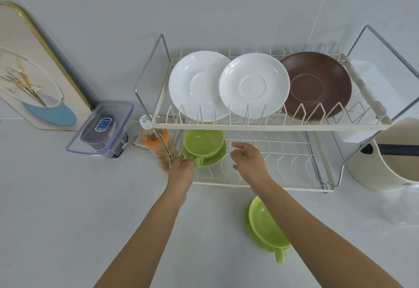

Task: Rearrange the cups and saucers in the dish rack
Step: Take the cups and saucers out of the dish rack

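A pale grey countertop (68,208) meets a plain grey wall (204,4). On it stands a two-tier wire dish rack (269,125): two white saucers (199,83) (254,85) and a brown saucer (317,86) lie on the upper tier. On the lower tier's left end, a green cup (203,142) sits on a green saucer (215,159). The left hand (181,170) seems to pinch the cup's handle; its fingertips are partly hidden. The right hand (249,163) hovers over the lower wires, fingers relaxed, holding nothing. A second green cup (267,224) on its saucer (251,235) rests on the counter before the rack.
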